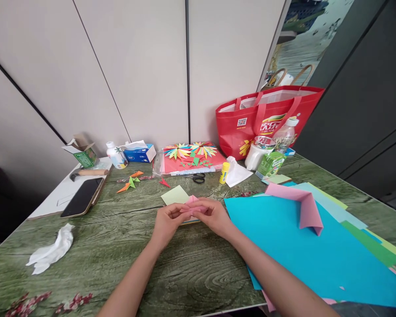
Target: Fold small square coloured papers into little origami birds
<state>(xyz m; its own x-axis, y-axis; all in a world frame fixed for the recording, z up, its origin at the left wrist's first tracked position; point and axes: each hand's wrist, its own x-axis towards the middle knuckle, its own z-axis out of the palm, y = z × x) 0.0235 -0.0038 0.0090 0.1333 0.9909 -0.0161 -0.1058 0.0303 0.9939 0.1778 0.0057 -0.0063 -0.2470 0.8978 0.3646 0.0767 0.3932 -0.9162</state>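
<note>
My left hand (pixel 166 220) and my right hand (pixel 214 216) meet over the middle of the green table (pixel 125 259). Both pinch a small folded pink paper piece (pixel 192 204) between their fingertips. Just behind it lies a pale green paper square (pixel 174 195). To my right a big blue sheet (pixel 303 251) tops a stack of coloured sheets, with a bent pink sheet (pixel 303 207) lying on it.
A crumpled tissue (pixel 51 253) lies at the left, a phone (pixel 82 197) and hammer (pixel 87 173) behind it. At the back stand a tissue box (pixel 140 153), paper stars (pixel 189 151), scissors (pixel 198 178), a glue stick (pixel 223 172) and a red bag (pixel 267 116).
</note>
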